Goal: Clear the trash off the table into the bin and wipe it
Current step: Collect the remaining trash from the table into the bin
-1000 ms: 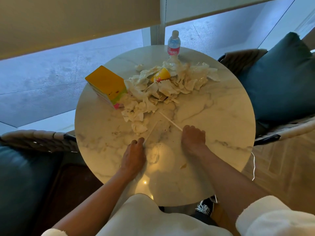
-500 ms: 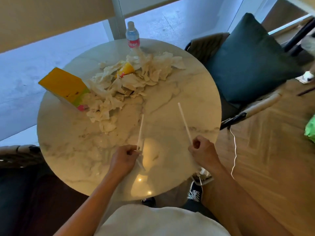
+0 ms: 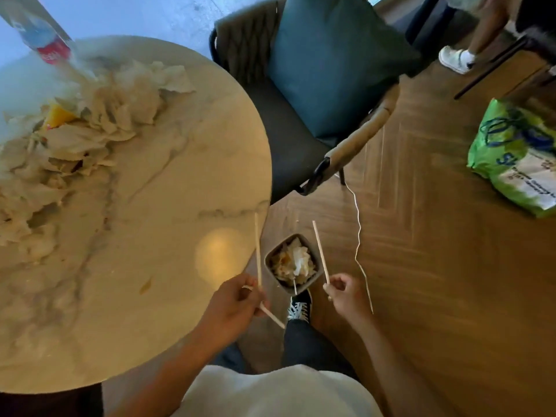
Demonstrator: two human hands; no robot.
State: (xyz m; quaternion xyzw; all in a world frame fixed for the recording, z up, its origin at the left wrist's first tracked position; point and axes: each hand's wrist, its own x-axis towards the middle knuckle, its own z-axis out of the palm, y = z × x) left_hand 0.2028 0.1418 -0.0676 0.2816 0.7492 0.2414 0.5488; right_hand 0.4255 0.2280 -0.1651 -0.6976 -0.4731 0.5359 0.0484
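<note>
My left hand (image 3: 233, 305) grips a thin wooden stick (image 3: 257, 245) at the right edge of the round marble table (image 3: 168, 236). My right hand (image 3: 346, 293) pinches a second stick (image 3: 320, 251) over the wooden floor. Between the two hands, on the floor, stands a small grey bin (image 3: 290, 263) with crumpled paper inside. A heap of crumpled tissues (image 3: 90, 127) with a yellow wrapper (image 3: 58, 115) covers the table's far left part. A water bottle (image 3: 45, 43) stands, blurred, at the table's far edge.
A dark chair with a teal cushion (image 3: 331, 61) stands right of the table. A white cable (image 3: 358, 236) trails across the floor. A green bag (image 3: 517, 155) lies at the right. Another person's shoe (image 3: 454, 60) shows at the top right. My own shoe (image 3: 299, 307) is below the bin.
Both hands lifted the sticks off the table and carried them right, to either side of the floor bin. My view swung right; the yellow box left the frame.
</note>
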